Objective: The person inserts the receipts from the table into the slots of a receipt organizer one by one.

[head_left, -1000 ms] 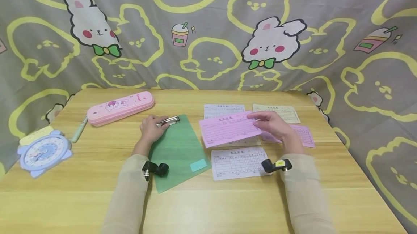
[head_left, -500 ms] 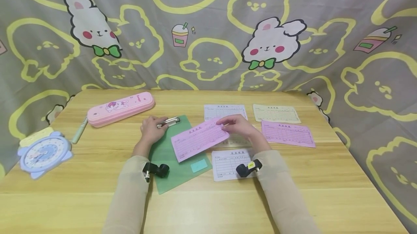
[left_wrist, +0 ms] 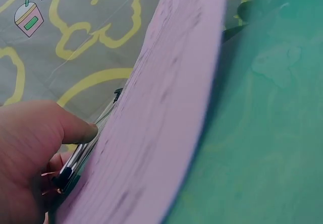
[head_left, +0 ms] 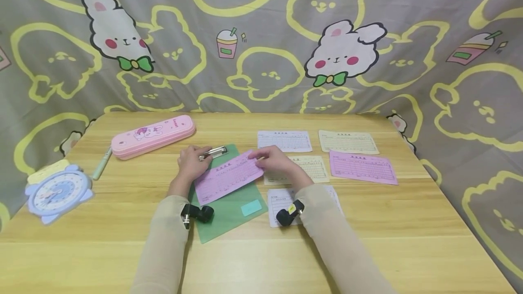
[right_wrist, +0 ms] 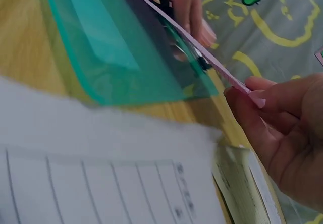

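Note:
In the head view my left hand (head_left: pixel 191 166) is at the upper left edge of a translucent green clip folder (head_left: pixel 229 223). It pinches the folder's metal clip (head_left: pixel 216 152); in the left wrist view the thumb lies on top of the clip (left_wrist: pixel 83 158), with fingers beneath. My right hand (head_left: pixel 275 162) pinches a pink printed slip (head_left: pixel 224 178) by its upper right corner. The slip is tilted over the folder, its left end near the left hand. Seen from the right wrist, the slip (right_wrist: pixel 222 72) is edge-on between thumb and fingers.
Several printed slips lie right of the folder: a white one (head_left: pixel 283 142), a cream one (head_left: pixel 348 142), a pink one (head_left: pixel 362 167), another cream one (head_left: pixel 314 169) and a front white one (head_left: pixel 278 207). At left are a pink pencil case (head_left: pixel 153 136), pen (head_left: pixel 102 164) and blue toy clock (head_left: pixel 59 194).
My right hand has carried the pink slip leftward from above the other slips to over the green folder, uncovering the cream slip. My left hand has stayed at the clip.

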A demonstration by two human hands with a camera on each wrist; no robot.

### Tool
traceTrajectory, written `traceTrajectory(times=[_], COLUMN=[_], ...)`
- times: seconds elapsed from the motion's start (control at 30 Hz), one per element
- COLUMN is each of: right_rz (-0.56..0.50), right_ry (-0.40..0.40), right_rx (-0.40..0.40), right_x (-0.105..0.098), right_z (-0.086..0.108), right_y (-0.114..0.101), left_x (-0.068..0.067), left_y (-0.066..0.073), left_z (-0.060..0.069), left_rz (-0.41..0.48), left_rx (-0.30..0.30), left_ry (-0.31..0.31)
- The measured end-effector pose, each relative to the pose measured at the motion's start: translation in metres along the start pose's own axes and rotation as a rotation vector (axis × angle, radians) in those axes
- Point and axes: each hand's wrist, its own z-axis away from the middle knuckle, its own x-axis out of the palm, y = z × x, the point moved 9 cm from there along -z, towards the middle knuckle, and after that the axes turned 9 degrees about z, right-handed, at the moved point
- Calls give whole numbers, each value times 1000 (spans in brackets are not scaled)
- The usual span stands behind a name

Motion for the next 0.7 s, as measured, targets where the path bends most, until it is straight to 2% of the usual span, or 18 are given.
traceTrajectory(times=[0.23, 0.47, 0.7], right_rz=[-22, -3, -35], right_ry=[11, 34, 43], right_rx=[37, 88, 104], right_x=[19, 28, 34], right_z=[-11, -19, -27], right_y=[-8, -5, -5], left_x=[-2, -1, -1], left_y=[3, 3, 3], left_z=[2, 2, 0], left_rz=[-6, -16, -40], left_rx=[7, 18, 49], left_ry=[0, -9, 13])
